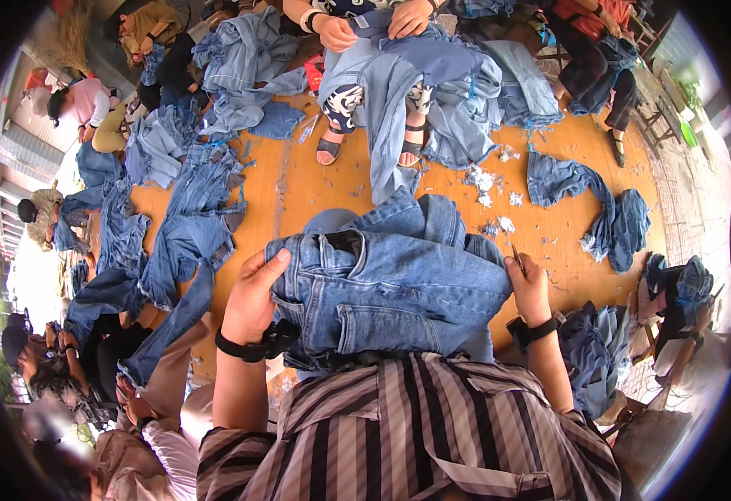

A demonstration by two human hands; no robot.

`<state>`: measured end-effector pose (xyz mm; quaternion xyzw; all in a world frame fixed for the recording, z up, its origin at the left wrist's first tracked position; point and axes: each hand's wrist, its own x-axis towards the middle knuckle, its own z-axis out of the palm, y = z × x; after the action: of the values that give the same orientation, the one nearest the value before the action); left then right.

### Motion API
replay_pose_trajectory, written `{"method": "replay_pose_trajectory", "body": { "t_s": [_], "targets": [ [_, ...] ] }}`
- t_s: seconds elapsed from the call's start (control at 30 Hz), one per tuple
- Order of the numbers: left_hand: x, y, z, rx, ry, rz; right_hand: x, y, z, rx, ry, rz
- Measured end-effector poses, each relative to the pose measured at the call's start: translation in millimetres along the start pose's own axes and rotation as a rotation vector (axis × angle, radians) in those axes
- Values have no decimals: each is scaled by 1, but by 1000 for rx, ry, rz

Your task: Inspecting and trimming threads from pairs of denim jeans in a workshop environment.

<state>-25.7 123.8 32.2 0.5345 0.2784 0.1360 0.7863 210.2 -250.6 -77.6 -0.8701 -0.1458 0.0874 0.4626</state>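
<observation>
A bundle of blue jeans [390,292], pockets and waistband showing, is stretched across my lap above my striped garment [407,426]. My left hand [248,292] grips its left end, thumb on top of the denim. At the right end, my right hand [528,284] is closed around a small, thin metal tool [517,257] with the tip pointing up, which looks like snips, beside the denim edge. Whether those fingers also pinch the cloth is unclear. Both wrists wear dark bands.
An orange board [282,192] carries denim heaps [190,225], a loose denim piece [566,179] and white scraps [482,179]. A co-worker [336,33] sits opposite, sandalled feet on the board, handling denim; other co-workers [86,113] sit around both sides. More denim [591,359] lies by my right.
</observation>
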Motion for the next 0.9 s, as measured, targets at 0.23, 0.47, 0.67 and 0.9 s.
{"method": "replay_pose_trajectory", "body": {
  "t_s": [0.23, 0.47, 0.67, 0.9],
  "targets": [
    [-9, 9, 11, -47, 30, 50, 8, -5, -8, -17, 42, -42],
    [-3, 3, -4, -13, 122, 90, 48, -36, -14, -61, 89, -157],
    [20, -19, -23, -100, 194, 62, 67, -100, 15, -167, 239, -509],
    [29, -49, -42, -245, 224, -47, 11, -163, 92, 173, -480, -581]
  ]
}}
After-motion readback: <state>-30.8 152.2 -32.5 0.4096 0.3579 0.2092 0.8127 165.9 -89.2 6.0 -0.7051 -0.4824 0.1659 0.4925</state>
